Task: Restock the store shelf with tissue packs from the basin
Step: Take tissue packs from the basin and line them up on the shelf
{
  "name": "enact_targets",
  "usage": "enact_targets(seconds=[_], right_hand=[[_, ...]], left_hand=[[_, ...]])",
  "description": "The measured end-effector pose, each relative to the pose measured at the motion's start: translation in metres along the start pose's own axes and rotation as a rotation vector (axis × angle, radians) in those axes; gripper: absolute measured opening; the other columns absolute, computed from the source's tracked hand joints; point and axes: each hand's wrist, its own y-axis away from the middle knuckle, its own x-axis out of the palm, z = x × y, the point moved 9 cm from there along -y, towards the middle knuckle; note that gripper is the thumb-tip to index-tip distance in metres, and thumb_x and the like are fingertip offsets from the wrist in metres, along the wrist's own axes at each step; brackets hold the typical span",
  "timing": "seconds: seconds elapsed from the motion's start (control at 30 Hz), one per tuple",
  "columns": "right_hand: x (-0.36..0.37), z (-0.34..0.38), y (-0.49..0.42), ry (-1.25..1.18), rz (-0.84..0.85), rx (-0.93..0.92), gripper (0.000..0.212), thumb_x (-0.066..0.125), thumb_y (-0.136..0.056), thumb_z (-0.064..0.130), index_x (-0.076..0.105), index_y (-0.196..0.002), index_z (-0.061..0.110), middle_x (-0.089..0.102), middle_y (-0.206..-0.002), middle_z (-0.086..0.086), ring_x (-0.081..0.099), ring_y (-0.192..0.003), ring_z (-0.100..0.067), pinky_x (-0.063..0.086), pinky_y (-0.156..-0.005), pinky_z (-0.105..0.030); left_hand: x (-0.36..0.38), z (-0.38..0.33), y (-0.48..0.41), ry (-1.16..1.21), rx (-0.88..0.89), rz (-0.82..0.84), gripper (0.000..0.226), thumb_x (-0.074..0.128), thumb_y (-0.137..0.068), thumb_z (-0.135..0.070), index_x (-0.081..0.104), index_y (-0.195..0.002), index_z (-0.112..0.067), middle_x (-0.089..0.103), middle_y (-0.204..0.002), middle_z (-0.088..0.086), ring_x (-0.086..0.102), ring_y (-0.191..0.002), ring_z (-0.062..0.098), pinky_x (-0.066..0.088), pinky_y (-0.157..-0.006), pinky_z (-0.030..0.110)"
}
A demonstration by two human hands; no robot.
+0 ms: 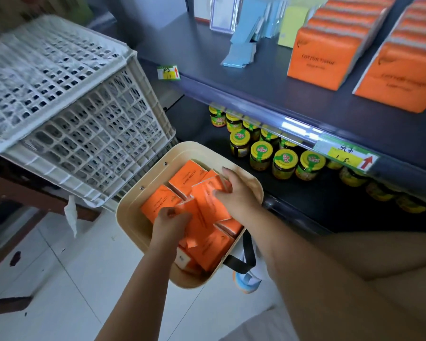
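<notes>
Orange plastic-wrapped tissue packs (182, 179) in beige basin (130, 212) | L hand (169, 221) + R hand (234, 193) clamped on packs | risk: slick wrap, stack slips w/ lift

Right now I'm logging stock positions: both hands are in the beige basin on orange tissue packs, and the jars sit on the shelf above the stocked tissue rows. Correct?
Not quite. The head view shows the jars on the shelf below the stocked tissue rows. Both the left hand and right hand are in the beige basin on orange tissue packs.
</notes>
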Motion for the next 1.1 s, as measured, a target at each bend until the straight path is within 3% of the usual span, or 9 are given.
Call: enact_targets(seconds=[0.07,0.17,0.3,0.4,0.47,0.6,0.77,0.9,1.1], right_hand=[[-0.012,0.005,0.002,-0.097,-0.059,0.013,0.081,0.081,-0.081,0.020,0.040,-0.148,0.040,0.062,-0.126,0.010,0.062,-0.110,-0.013,0.052,-0.094,-0.030],[-0.020,0.019,0.004,-0.193,-0.061,0.039,0.074,0.084,-0.072,0.009,0.050,-0.134,0.029,0.064,-0.111,0.006,0.063,-0.098,-0.013,0.049,-0.072,-0.020],[-0.032,0.042,0.011,-0.311,-0.038,0.021,0.058,0.086,-0.061,0.008,0.069,-0.114,0.024,0.074,-0.104,0.001,0.072,-0.096,-0.021,0.058,-0.093,-0.047],[-0.053,0.059,0.023,-0.407,-0.029,-0.035,0.041,0.083,-0.074,0.007,0.074,-0.104,0.034,0.075,-0.102,-0.002,0.074,-0.093,-0.025,0.060,-0.090,-0.048],[-0.069,0.071,0.037,-0.446,-0.014,-0.048,0.034,0.079,-0.085,0.015,0.071,-0.106,0.040,0.074,-0.102,0.002,0.072,-0.090,-0.020,0.060,-0.082,-0.045],[-0.111,0.088,0.067,-0.484,0.010,-0.070,0.037,0.070,-0.095,0.015,0.066,-0.126,0.033,0.072,-0.116,0.000,0.069,-0.103,-0.020,0.058,-0.088,-0.057],[-0.186,0.108,0.114,-0.477,-0.038,-0.174,0.053,0.070,-0.086,-0.007,0.062,-0.131,0.020,0.073,-0.117,-0.003,0.070,-0.109,-0.026,0.057,-0.094,-0.052],[-0.258,0.113,0.155,-0.545,-0.155,-0.255,0.047,0.066,-0.085,-0.015,0.065,-0.126,0.008,0.075,-0.117,-0.013,0.071,-0.110,-0.031,0.060,-0.090,-0.045],[-0.361,0.091,0.223,-0.604,-0.320,-0.367,0.042,0.064,-0.091,-0.007,0.065,-0.129,0.011,0.074,-0.120,-0.012,0.073,-0.108,-0.029,0.059,-0.094,-0.044]], left_hand=[[-0.002,-0.006,0.003,0.121,0.013,0.009,0.052,0.069,-0.066,-0.025,0.063,-0.114,-0.009,0.066,-0.090,0.010,0.066,-0.080,0.026,0.059,-0.066,0.038],[-0.002,-0.017,0.006,0.222,0.035,0.011,0.058,0.068,-0.068,-0.023,0.058,-0.123,-0.010,0.063,-0.097,0.011,0.066,-0.085,0.027,0.058,-0.061,0.037],[-0.003,-0.034,0.017,0.297,0.002,0.040,0.064,0.063,-0.080,-0.007,0.043,-0.132,-0.038,0.059,-0.116,0.010,0.066,-0.103,0.030,0.061,-0.073,0.045],[0.009,-0.059,0.032,0.290,0.072,0.164,0.059,0.052,-0.078,0.003,0.060,-0.125,-0.032,0.065,-0.101,0.009,0.064,-0.092,0.025,0.059,-0.065,0.040],[0.016,-0.075,0.046,0.299,0.105,0.214,0.051,0.052,-0.079,0.002,0.068,-0.117,-0.028,0.066,-0.093,0.010,0.063,-0.088,0.026,0.061,-0.067,0.041],[0.024,-0.112,0.074,0.326,0.227,0.205,0.018,0.062,-0.094,-0.013,0.065,-0.107,-0.025,0.069,-0.099,0.011,0.068,-0.087,0.025,0.061,-0.064,0.039],[0.057,-0.166,0.126,0.332,0.401,0.325,0.024,0.060,-0.098,-0.016,0.061,-0.122,-0.014,0.070,-0.115,0.018,0.072,-0.097,0.027,0.063,-0.067,0.042],[0.097,-0.209,0.174,0.364,0.454,0.463,0.024,0.060,-0.098,-0.011,0.060,-0.121,-0.010,0.067,-0.118,0.024,0.068,-0.094,0.029,0.061,-0.059,0.035],[0.163,-0.259,0.264,0.326,0.566,0.737,0.049,0.060,-0.094,-0.003,0.057,-0.131,-0.035,0.069,-0.123,0.007,0.073,-0.101,0.029,0.061,-0.068,0.040]])
